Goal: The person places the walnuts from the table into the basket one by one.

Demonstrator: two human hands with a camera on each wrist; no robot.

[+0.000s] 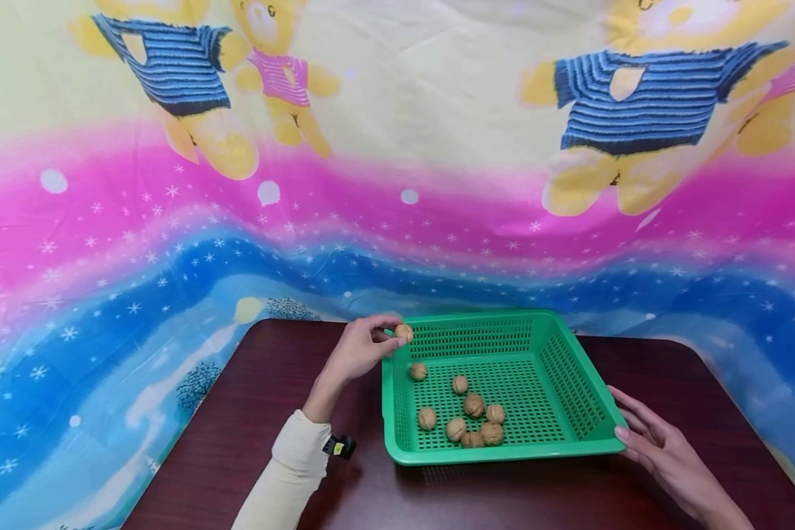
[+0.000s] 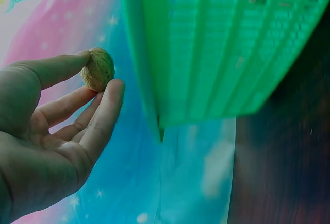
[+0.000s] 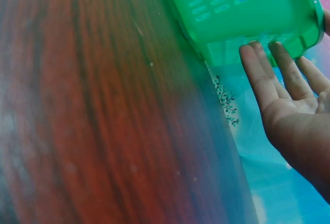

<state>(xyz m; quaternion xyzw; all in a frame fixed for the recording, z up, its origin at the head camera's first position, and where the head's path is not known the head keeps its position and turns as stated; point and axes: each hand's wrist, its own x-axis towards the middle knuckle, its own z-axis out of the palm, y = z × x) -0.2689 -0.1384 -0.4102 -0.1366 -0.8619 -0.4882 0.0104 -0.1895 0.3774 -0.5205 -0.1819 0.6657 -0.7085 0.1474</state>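
My left hand (image 1: 364, 346) pinches a walnut (image 1: 404, 333) between thumb and fingertips, above the far left corner of a green plastic basket (image 1: 503, 449). In the left wrist view the same walnut (image 2: 98, 69) is held beside the basket's wall (image 2: 206, 54). Several more walnuts lie loose on the basket floor, mostly near its front; one walnut (image 1: 418, 371) is by the left wall. My right hand (image 1: 662, 453) holds the basket's near right corner, thumb on the rim. In the right wrist view its long fingers (image 3: 258, 77) lie fairly straight against the outer side.
The basket stands on a dark red-brown wooden table (image 1: 238, 442) with rounded far corners. Behind the table hangs a cloth (image 1: 411, 147) printed with bears and snowflakes. A black strap device (image 1: 340, 446) is on my left wrist.
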